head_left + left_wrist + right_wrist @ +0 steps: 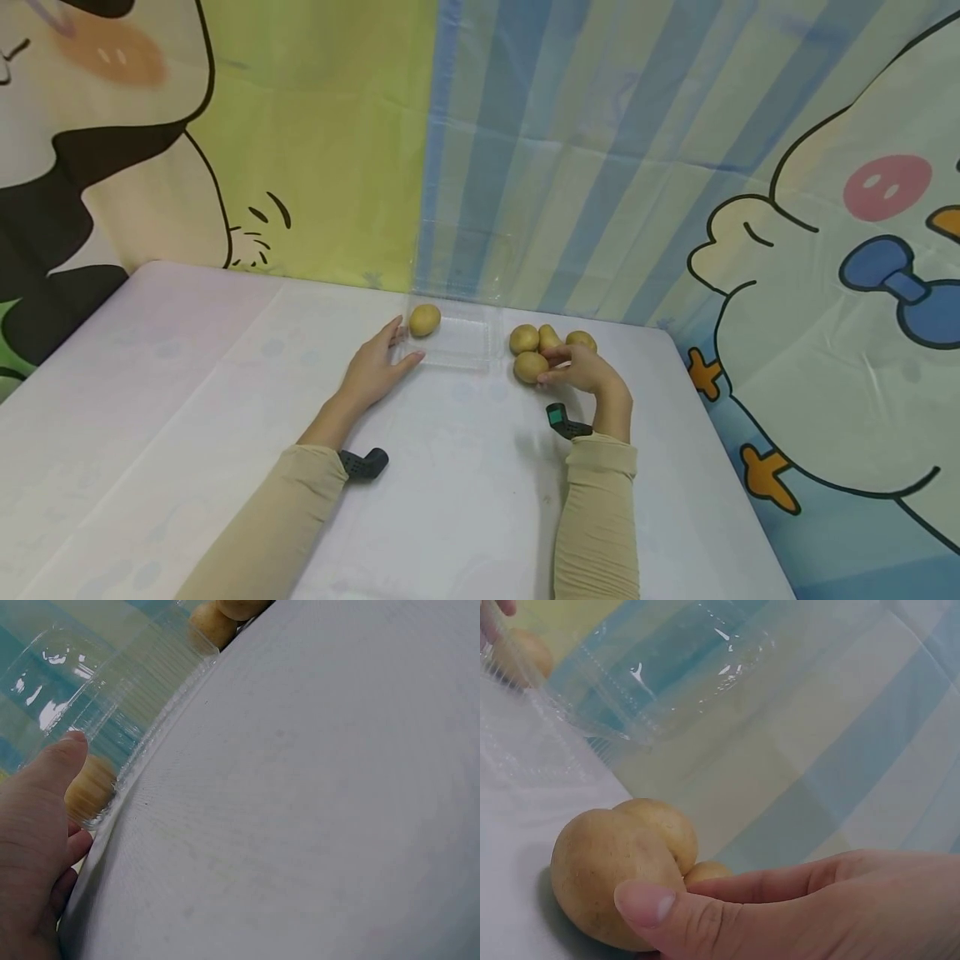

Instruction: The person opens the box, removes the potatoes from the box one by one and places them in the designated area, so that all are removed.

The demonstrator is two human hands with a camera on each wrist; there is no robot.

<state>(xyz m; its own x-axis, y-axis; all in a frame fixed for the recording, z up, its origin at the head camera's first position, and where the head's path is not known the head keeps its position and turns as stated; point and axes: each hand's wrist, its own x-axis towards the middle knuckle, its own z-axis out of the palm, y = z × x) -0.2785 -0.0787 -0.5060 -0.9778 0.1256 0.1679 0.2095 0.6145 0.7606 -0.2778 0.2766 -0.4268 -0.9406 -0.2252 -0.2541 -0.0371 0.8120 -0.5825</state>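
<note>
My left hand point(372, 367) grips the near left corner of a clear plastic container point(457, 364), its thumb on the front wall and its fingers along the left side. Inside the container, on the left, lies one potato point(424, 320). In the left wrist view, that potato point(90, 787) shows through the clear wall. To the right of the container, my right hand point(581, 371) pinches the nearest potato point(531, 367) of a small group; the thumb lies on its side in the right wrist view. Behind it sit other potatoes point(523, 338), partly hidden by the fingers.
The container's clear lid point(461, 258) stands raised at the back against a striped curtain point(570, 167). Both hands work near the far edge of a table with a white cover point(450, 500). Dark wrist cameras point(363, 465) are strapped to both wrists.
</note>
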